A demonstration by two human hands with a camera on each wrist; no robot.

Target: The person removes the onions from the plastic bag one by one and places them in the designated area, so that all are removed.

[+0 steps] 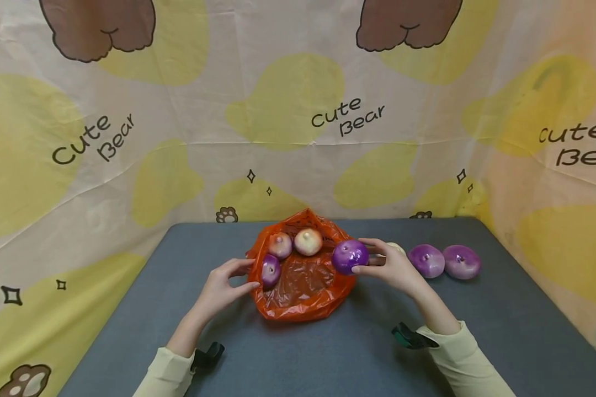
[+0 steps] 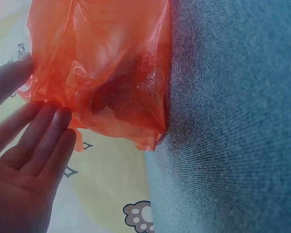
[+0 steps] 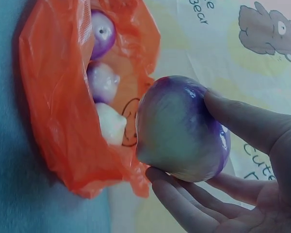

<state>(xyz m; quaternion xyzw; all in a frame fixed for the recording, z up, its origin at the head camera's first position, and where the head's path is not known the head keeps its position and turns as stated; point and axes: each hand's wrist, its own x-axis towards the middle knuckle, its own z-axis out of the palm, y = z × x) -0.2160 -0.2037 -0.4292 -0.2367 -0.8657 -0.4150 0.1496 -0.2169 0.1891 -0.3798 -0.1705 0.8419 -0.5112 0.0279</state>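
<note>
An orange-red plastic bag (image 1: 290,314) stands with its mouth wide on the table. Inside lie a purple onion (image 1: 270,271), a pinkish onion (image 1: 280,245) and a pale onion (image 1: 308,242). My left hand (image 1: 224,284) holds the bag's left rim between thumb and fingers; in the left wrist view, its fingertips lie against the outside of the bag (image 2: 121,73). With thumb and fingers, my right hand (image 1: 392,267) grips another purple onion (image 1: 350,257) at the bag's right rim. Its pale green-white side (image 3: 174,128) faces the right wrist camera.
Two purple onions (image 1: 427,261) sit side by side on the grey table (image 1: 516,331), right of my right hand. A pale onion (image 1: 397,248) is mostly hidden behind that hand. A printed cloth (image 1: 288,110) hangs behind and around the table.
</note>
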